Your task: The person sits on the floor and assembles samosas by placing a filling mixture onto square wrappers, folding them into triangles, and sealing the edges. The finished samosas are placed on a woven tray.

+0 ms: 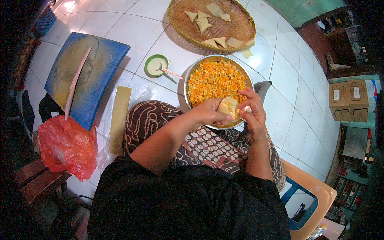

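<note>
Over the near side of a metal bowl (186, 89), my left hand (211, 111) holds a pale pastry wrapper (229, 105) folded into a pocket with some yellow filling at its opening. My right hand (256, 110) is at the pocket's right edge, thumb and fingers curled in; a small pale thing shows between them, too hidden to name. Diced orange and yellow filling (216, 78) lies in the bowl. Left of it, a small green bowl (147, 65) contains a white paste and a spoon with a pink handle (173, 73).
A round woven tray (169, 19) beyond the bowl bears several folded triangles (203, 25) and loose wrappers. At left are a strip of wrappers (119, 120) on clear plastic, a blue chopping board (110, 60) with a knife (77, 80), and a red plastic bag (68, 148). An orange-and-blue chair (314, 190) stands at right.
</note>
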`<state>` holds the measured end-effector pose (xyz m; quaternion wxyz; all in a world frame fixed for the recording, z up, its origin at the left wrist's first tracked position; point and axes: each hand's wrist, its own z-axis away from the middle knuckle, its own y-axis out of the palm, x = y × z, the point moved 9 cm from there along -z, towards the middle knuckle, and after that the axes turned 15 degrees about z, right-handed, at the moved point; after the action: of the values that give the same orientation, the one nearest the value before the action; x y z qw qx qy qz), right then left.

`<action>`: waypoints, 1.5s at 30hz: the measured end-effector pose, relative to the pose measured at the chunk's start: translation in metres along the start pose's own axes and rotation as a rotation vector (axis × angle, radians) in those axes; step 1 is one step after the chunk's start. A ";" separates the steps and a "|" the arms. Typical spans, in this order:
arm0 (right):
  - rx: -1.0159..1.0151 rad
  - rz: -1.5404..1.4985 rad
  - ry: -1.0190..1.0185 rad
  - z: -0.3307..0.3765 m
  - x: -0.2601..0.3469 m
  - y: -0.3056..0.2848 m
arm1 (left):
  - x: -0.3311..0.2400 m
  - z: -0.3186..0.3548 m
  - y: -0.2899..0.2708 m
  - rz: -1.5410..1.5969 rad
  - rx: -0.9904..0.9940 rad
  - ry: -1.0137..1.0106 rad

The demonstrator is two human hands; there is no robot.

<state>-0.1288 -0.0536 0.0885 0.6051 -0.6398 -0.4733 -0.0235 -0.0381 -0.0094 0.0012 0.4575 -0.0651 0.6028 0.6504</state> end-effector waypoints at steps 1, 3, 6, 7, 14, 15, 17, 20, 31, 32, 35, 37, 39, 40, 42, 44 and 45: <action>-0.005 0.001 0.010 0.000 -0.002 -0.001 | -0.002 0.001 0.000 0.009 -0.006 0.003; 0.004 0.013 0.010 0.000 0.004 0.001 | -0.001 -0.002 -0.002 -0.018 -0.003 -0.003; -0.009 0.078 0.017 0.000 0.005 0.002 | 0.001 -0.002 -0.003 -0.046 -0.004 -0.015; -0.018 0.108 0.020 0.001 0.004 0.002 | 0.001 -0.002 -0.003 -0.053 -0.005 -0.019; -0.239 0.316 0.062 0.009 -0.001 -0.025 | -0.014 0.003 0.008 0.017 0.059 0.078; -0.250 0.277 0.020 0.011 0.005 -0.028 | -0.017 0.004 0.010 0.018 0.069 0.102; -0.230 0.237 -0.059 0.011 0.019 -0.030 | -0.019 0.005 0.013 0.053 0.096 0.135; -0.161 0.227 -0.151 0.011 0.039 -0.025 | -0.014 0.006 0.016 0.139 0.154 0.129; -0.039 0.061 -0.162 0.013 0.050 -0.017 | 0.005 0.018 0.032 0.059 0.428 -0.119; 0.002 0.106 -0.175 0.012 0.052 -0.013 | 0.001 0.019 0.033 0.071 0.410 -0.106; 0.042 0.176 -0.208 0.012 0.058 -0.008 | -0.014 0.024 0.036 0.114 0.357 -0.084; 0.039 0.164 -0.224 0.012 0.058 -0.009 | -0.016 0.023 0.032 0.152 0.325 -0.089; 0.067 0.171 -0.230 0.012 0.057 -0.007 | -0.014 0.022 0.030 0.200 0.336 -0.082; 0.081 0.175 -0.233 0.013 0.057 -0.006 | -0.014 0.022 0.030 0.225 0.341 -0.078; 0.114 0.244 -0.260 0.014 0.059 -0.001 | -0.012 0.022 0.026 0.202 0.306 -0.088; 0.123 0.171 -0.237 0.015 0.058 0.001 | -0.013 0.022 0.025 0.163 0.279 -0.079; 0.116 0.063 -0.199 0.014 0.055 0.001 | -0.014 0.021 0.026 0.135 0.271 -0.065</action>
<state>-0.1059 -0.0103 0.1169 0.5915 -0.6174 -0.5114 0.0867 -0.0376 0.0044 0.0345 0.4364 0.0588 0.6730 0.5942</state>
